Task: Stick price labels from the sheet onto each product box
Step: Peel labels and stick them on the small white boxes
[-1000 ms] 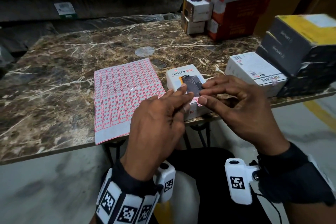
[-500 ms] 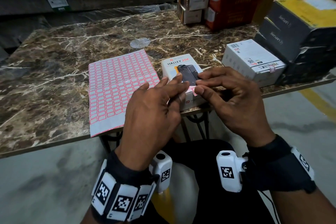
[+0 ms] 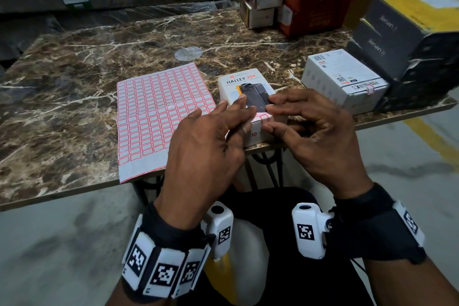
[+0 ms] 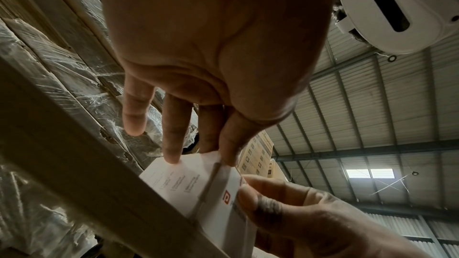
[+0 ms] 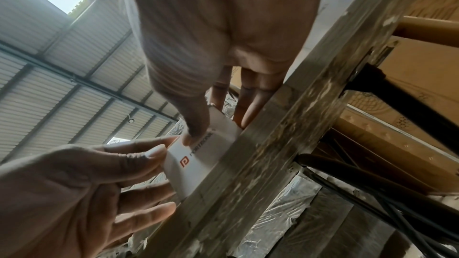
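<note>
On table edge, both hands' fingertips pressing half-hidden label [image 3: 263, 117] onto HALLEY box [image 3: 244, 82], fingers extended.

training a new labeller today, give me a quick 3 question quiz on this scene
1. True or false: the label sheet lies to the left of the HALLEY 20K box.
2. Where is the price label going? A) the box's near top edge B) the white box C) the table
3. Fill in: the left hand steadies the box while the right hand presses down the ____.

Key: 1 true; 2 A; 3 label
</note>
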Demonstrator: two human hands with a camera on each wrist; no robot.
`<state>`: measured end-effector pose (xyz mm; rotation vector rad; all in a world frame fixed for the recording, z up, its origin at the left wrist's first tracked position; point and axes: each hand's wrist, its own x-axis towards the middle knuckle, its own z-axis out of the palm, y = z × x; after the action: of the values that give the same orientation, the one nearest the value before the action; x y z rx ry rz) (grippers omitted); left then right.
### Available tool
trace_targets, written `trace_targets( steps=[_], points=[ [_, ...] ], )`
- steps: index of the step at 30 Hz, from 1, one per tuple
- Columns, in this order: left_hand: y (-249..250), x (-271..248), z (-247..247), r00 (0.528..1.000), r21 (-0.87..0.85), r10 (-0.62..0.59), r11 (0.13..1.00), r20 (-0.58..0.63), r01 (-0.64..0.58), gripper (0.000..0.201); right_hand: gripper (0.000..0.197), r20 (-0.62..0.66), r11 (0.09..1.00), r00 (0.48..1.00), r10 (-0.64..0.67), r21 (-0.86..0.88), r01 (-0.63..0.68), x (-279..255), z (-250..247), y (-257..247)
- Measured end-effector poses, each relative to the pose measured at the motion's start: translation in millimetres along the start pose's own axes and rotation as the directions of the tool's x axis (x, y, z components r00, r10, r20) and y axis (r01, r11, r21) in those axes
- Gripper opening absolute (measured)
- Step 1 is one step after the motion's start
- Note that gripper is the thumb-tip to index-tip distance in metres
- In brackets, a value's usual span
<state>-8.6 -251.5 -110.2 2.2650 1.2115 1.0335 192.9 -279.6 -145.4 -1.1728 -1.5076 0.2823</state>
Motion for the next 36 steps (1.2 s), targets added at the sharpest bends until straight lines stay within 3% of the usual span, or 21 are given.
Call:
trace_targets(
  steps=[4,9,16,22,29,36],
  points=[
    [-2,-1,1,1.000,-0.025,0.014,1.000,-0.013,-0.014,0.034,0.035,-0.007,0.999,0.999,0.034,0.034,-0.034,-5,-1,0],
    [-4,-2,4,0.999,-0.050,0.012,0.999,-0.043,-0.014,0.033,0.025,-0.107,0.998,0.993,0.041,0.049,-0.035,-3,9,0],
    [-3,-2,6,0.996,-0.020,0.040,0.999,-0.081,-0.042,0.030,0.034,-0.045,0.997,0.998,0.032,0.068,-0.029,-4,3,3],
    [-9,-6,10,0.996,-0.094,0.038,0.995,-0.079,-0.045,0.031,0.022,-0.130,0.997,0.991,0.018,0.083,-0.008,-2,11,1],
    [-11,-9,14,0.995,-0.156,0.029,0.987,-0.098,-0.044,0.032,0.030,-0.074,0.995,0.997,-0.010,0.095,0.017,-6,6,6],
    [-13,-10,15,0.996,-0.223,0.014,0.974,-0.084,-0.032,0.034,0.025,-0.141,0.997,0.990,0.007,0.082,0.004,-3,12,6]
  ],
)
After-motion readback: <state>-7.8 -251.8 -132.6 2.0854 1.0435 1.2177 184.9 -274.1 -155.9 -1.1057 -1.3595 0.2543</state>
